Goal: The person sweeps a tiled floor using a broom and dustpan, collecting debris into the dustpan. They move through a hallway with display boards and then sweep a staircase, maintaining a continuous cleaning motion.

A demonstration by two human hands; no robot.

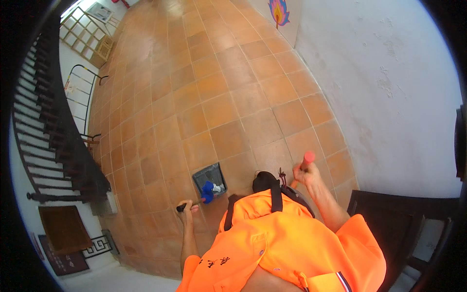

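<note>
Both are curled: left grip (188, 206) round black handle (181, 208); right grip (305, 175), pink handle (309, 157).

Black characters (219, 263) on orange shirt (301, 231); blurred pale lettering (73, 261) on dark board (57, 250).

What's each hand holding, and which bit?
Left hand: a rod, by its black end, reaching toward the dustpan. Right hand: a stick, just below its pink end.
</note>
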